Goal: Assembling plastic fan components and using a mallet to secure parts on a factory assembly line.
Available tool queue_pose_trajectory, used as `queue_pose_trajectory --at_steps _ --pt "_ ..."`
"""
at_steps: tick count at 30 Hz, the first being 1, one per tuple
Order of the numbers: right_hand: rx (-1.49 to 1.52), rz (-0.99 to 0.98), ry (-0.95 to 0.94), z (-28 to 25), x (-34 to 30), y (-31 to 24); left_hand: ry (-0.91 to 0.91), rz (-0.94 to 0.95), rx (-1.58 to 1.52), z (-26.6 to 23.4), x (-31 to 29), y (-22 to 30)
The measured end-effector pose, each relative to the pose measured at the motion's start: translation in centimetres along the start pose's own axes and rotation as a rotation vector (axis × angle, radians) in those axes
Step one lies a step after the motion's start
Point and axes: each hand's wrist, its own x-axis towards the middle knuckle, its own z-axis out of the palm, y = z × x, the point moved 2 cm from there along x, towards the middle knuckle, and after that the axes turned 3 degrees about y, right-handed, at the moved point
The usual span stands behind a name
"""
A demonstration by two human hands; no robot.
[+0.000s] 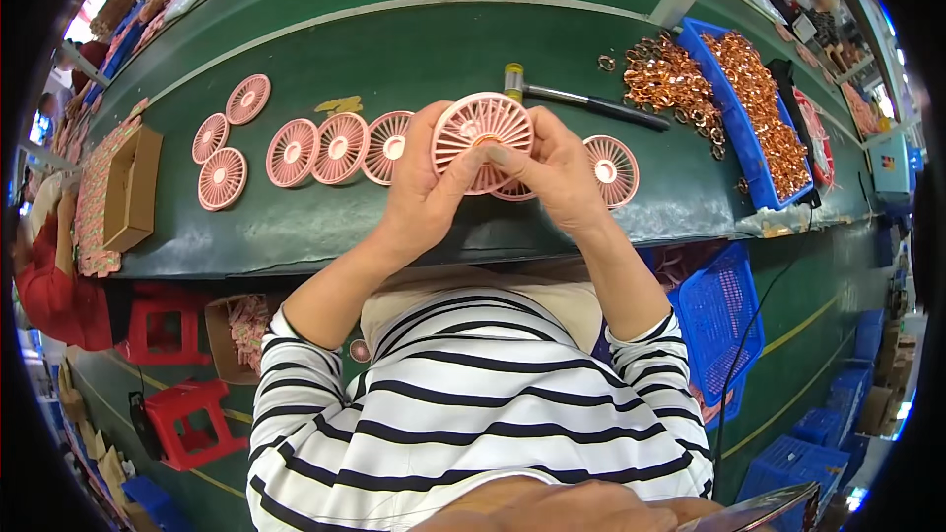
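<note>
A round pink fan grille [475, 110] with radial slats is held up in front of me between both hands. My left hand [422, 182] grips its left edge, and my right hand [564, 172] grips the right. Both thumbs press together at the grille's middle, where a bit of copper colour shows; the thumbs hide most of it. Another pink grille [512, 191] lies partly covered behind my hands. To the right of my right hand rests one more pink grille [619, 173]. Several others, such as one pink grille [339, 148], lie on the green bench to the left.
A mallet [591, 101] with a yellow head lies beyond my hands. Loose copper-coloured rings [668, 79] are heaped beside a blue bin [711, 89] full of them. At left stands a cardboard box [133, 187]. Blue baskets [724, 315] and red stools [192, 424] are below.
</note>
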Motion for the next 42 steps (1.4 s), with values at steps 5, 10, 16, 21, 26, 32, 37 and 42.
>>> queue_pose_trajectory --at_steps 5,10,16,21,26,32,37,42 --pt "-0.846 -0.170 0.138 -4.2 3.2 -1.4 0.021 0.301 0.520 -2.5 2.5 1.5" --pt "-1.758 0.189 0.536 -14.0 6.8 -2.3 -0.044 0.059 1.042 -8.8 6.5 -1.1" --pt "-1.674 -0.037 0.538 -20.4 5.6 -0.7 0.071 0.138 1.232 -13.6 6.5 -1.6" --pt "-1.432 -0.244 0.440 -18.2 6.7 -1.0 0.349 -0.080 1.542 -23.4 3.9 -0.1" --pt "-1.325 -0.140 0.208 -14.6 10.0 0.0 0.395 -0.282 1.702 -27.5 -2.0 -0.9" --pt "-1.628 -0.039 0.375 -15.5 13.0 -0.2 0.526 -0.036 1.516 -27.2 -4.0 -2.1" --pt "-1.553 -0.349 0.529 -18.6 12.3 1.5 0.634 0.002 1.474 -24.7 -4.6 -0.7" --pt "-1.458 -0.181 0.339 -17.0 11.1 0.1 0.621 -0.048 1.432 -24.3 -5.9 0.3"
